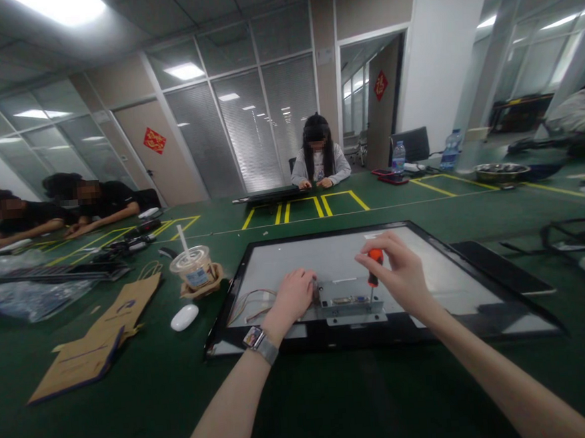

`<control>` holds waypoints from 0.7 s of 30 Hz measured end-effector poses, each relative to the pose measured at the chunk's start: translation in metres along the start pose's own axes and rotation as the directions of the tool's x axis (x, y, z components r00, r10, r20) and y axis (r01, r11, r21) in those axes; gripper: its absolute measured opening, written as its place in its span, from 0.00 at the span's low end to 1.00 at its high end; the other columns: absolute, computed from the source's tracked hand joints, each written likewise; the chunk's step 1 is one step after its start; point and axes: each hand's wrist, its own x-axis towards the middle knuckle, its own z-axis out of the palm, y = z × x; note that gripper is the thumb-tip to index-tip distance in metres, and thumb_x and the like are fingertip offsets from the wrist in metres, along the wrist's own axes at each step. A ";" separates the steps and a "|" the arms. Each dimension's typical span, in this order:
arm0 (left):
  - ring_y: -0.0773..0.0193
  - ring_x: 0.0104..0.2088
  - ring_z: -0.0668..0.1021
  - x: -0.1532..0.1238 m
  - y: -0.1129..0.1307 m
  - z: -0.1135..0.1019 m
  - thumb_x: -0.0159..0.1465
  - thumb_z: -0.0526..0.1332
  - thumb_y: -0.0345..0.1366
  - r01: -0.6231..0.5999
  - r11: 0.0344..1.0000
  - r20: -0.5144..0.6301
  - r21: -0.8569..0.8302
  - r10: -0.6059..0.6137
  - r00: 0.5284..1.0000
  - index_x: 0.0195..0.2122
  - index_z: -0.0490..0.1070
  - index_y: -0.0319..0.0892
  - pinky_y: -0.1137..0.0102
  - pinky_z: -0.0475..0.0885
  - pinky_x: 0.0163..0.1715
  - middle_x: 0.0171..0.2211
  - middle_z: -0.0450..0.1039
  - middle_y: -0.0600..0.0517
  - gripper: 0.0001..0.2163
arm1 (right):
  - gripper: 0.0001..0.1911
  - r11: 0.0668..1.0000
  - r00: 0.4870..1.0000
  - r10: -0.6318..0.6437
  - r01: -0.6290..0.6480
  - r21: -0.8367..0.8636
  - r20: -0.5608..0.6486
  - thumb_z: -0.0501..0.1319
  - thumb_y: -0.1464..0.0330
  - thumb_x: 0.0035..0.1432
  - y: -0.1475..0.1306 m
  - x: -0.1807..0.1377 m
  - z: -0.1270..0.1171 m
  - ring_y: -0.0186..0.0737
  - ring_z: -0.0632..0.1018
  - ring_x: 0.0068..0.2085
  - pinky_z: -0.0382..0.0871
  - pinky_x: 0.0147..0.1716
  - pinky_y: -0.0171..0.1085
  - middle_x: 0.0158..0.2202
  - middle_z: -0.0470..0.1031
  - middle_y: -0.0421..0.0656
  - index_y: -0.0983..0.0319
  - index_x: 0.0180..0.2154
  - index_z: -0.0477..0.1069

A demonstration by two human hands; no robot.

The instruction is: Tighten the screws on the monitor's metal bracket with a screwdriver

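A flat display panel [280, 260] with a black frame lies with its pale back facing up in front of me. Near its front edge sits a metal bracket box [345, 290] with a row of connector ports. My left hand [295, 295] has its fingers curled at the left end of this box. Held upright in my right hand [396, 265] is a screwdriver [373, 277] with an orange and black handle. Its tip reaches down to the right end of the box. Thin wires [251, 303] lie on the panel left of my left hand.
Left of the panel are a drink cup [194, 267] in a cardboard holder, a white mouse [184, 317] and a brown paper bag [98, 342]. A black flat slab [499, 268] and cables [559, 237] lie right. Across the table sits a person [319, 154].
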 end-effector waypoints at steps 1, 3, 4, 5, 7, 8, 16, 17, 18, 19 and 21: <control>0.59 0.44 0.74 0.000 0.000 0.000 0.69 0.49 0.30 -0.001 1.000 -0.001 0.005 0.001 1.000 0.49 0.70 0.44 0.64 0.67 0.47 0.45 0.72 0.48 0.12 | 0.03 1.000 1.000 0.010 -0.010 0.013 -0.002 0.67 0.67 0.54 -0.001 0.000 0.000 0.41 0.71 0.31 0.66 0.35 0.43 0.28 0.69 0.40 0.56 0.29 0.75; 0.59 0.44 0.74 0.000 0.000 0.001 0.70 0.49 0.30 -0.003 1.000 0.000 0.010 0.003 1.000 0.49 0.69 0.44 0.64 0.67 0.46 0.45 0.72 0.48 0.12 | 0.04 0.998 0.999 0.040 -0.040 0.038 -0.008 0.67 0.67 0.54 -0.001 0.001 0.000 0.42 0.71 0.32 0.65 0.35 0.43 0.28 0.68 0.40 0.56 0.28 0.74; 0.59 0.44 0.74 0.000 -0.001 0.002 0.70 0.49 0.30 -0.003 1.000 0.000 0.009 0.003 1.000 0.49 0.69 0.44 0.65 0.67 0.46 0.45 0.72 0.48 0.13 | 0.05 0.997 0.998 0.060 -0.060 0.049 -0.011 0.66 0.66 0.55 -0.001 0.001 -0.001 0.42 0.71 0.32 0.65 0.35 0.43 0.28 0.68 0.41 0.57 0.27 0.74; 0.59 0.44 0.74 0.000 -0.001 0.002 0.70 0.49 0.30 -0.004 1.000 0.001 0.006 0.004 1.000 0.49 0.69 0.44 0.65 0.67 0.47 0.45 0.72 0.48 0.13 | 0.06 0.995 0.996 0.085 -0.084 0.053 -0.011 0.65 0.66 0.56 -0.001 0.001 -0.001 0.42 0.71 0.32 0.65 0.34 0.42 0.28 0.69 0.41 0.57 0.27 0.74; 0.59 0.45 0.74 0.001 -0.001 0.002 0.70 0.49 0.30 -0.004 1.000 0.002 -0.002 0.004 1.000 0.49 0.69 0.44 0.64 0.67 0.47 0.45 0.72 0.48 0.13 | 0.06 0.988 0.989 0.148 -0.148 0.052 0.011 0.63 0.64 0.58 0.001 0.002 -0.003 0.40 0.71 0.31 0.65 0.32 0.41 0.28 0.70 0.41 0.57 0.30 0.75; 0.59 0.45 0.74 0.001 -0.001 0.002 0.69 0.49 0.30 -0.001 1.000 0.003 -0.005 0.001 1.000 0.49 0.69 0.44 0.64 0.67 0.47 0.45 0.72 0.48 0.13 | 0.06 0.981 0.983 0.183 -0.184 0.064 0.032 0.62 0.63 0.59 0.002 0.002 -0.003 0.40 0.72 0.30 0.65 0.31 0.41 0.28 0.71 0.41 0.58 0.34 0.76; 0.58 0.45 0.74 0.000 0.001 -0.001 0.69 0.49 0.30 0.016 1.000 0.023 0.000 -0.016 1.000 0.50 0.69 0.43 0.64 0.67 0.48 0.46 0.72 0.47 0.13 | 0.11 0.946 0.972 0.216 -0.232 0.227 0.095 0.55 0.62 0.65 0.005 0.002 -0.003 0.38 0.73 0.30 0.67 0.31 0.39 0.29 0.73 0.41 0.59 0.34 0.72; 0.58 0.45 0.74 0.000 0.001 -0.001 0.69 0.49 0.30 0.014 1.000 0.025 0.001 -0.014 1.000 0.49 0.69 0.44 0.64 0.67 0.48 0.46 0.72 0.48 0.13 | 0.11 0.948 0.972 0.218 -0.231 0.220 0.084 0.55 0.62 0.64 0.004 0.002 -0.003 0.38 0.72 0.30 0.66 0.31 0.39 0.29 0.73 0.41 0.59 0.32 0.72; 0.58 0.45 0.74 0.000 0.001 -0.001 0.70 0.49 0.30 0.015 1.000 0.017 0.000 -0.015 1.000 0.49 0.70 0.44 0.64 0.67 0.48 0.46 0.72 0.48 0.13 | 0.10 0.950 0.974 0.216 -0.227 0.216 0.070 0.57 0.62 0.63 0.004 0.003 -0.003 0.38 0.72 0.31 0.65 0.31 0.39 0.30 0.72 0.42 0.59 0.31 0.72; 0.58 0.45 0.74 0.000 0.001 0.000 0.70 0.49 0.30 0.016 1.000 0.014 -0.003 -0.016 1.000 0.49 0.69 0.44 0.64 0.67 0.47 0.46 0.72 0.48 0.13 | 0.09 0.952 0.976 0.211 -0.218 0.215 0.054 0.60 0.63 0.60 0.004 0.004 -0.003 0.39 0.71 0.32 0.65 0.32 0.39 0.30 0.71 0.42 0.58 0.30 0.73; 0.58 0.45 0.74 0.000 0.000 0.000 0.70 0.49 0.30 0.013 1.000 0.008 -0.011 -0.013 1.000 0.49 0.70 0.44 0.64 0.67 0.47 0.46 0.72 0.48 0.13 | 0.06 0.957 0.982 0.190 -0.190 0.219 0.021 0.64 0.65 0.55 0.004 0.005 -0.003 0.40 0.71 0.34 0.65 0.33 0.40 0.31 0.70 0.42 0.58 0.28 0.73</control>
